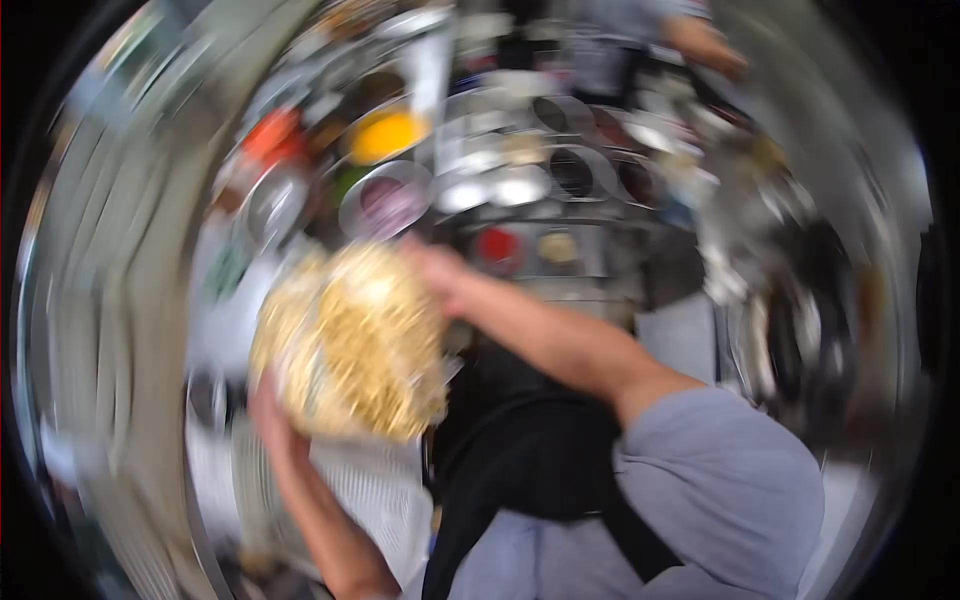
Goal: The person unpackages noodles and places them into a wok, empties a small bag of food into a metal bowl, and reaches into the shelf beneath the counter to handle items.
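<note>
While blur softens the whole view, a person in a black apron (530, 450) holds a clear bag (365, 345) of yellow strips before them, left of the body. The right hand (432, 275) grips its upper right edge; the left hand (280, 410) holds its lower left side, finger detail smeared on both. Beyond stands a bowl (354, 212) of something purple. Another person's arm (700, 45) shows at upper right.

Bag (365, 345) between left grip (275, 412) and right grip (434, 274) — bowl (354, 212) beyond it.
</note>
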Demonstrator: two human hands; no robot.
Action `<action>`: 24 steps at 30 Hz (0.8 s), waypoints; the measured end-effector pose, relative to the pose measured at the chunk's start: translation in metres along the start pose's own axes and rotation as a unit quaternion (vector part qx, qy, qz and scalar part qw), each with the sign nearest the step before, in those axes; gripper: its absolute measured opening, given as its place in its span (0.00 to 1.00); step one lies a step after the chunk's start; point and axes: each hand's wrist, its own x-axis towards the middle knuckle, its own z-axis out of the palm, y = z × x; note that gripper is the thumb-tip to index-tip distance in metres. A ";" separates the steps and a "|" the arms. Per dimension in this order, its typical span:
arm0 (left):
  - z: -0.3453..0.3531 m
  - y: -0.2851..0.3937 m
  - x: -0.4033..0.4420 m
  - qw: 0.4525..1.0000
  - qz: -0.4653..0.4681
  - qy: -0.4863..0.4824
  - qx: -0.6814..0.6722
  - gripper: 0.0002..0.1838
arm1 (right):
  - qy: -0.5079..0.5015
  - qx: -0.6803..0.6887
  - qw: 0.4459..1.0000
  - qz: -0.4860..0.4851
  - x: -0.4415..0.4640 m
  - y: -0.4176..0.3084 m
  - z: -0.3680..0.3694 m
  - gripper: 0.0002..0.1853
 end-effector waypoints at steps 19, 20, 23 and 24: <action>0.547 -0.086 -0.279 0.798 0.011 -0.595 0.097 0.23 | 0.293 0.106 0.802 -0.510 -0.583 -0.084 -0.348 0.29; 0.581 -0.087 -0.313 0.779 0.008 -0.622 0.078 0.23 | 0.275 0.128 0.766 -0.567 -0.616 -0.085 -0.364 0.25; 0.687 -0.100 -0.395 0.715 0.013 -0.696 0.073 0.22 | 0.286 0.177 0.688 -0.643 -0.708 -0.081 -0.394 0.22; 0.724 -0.110 -0.417 0.655 0.008 -0.753 0.065 0.22 | 0.331 0.192 0.662 -0.645 -0.728 -0.077 -0.424 0.23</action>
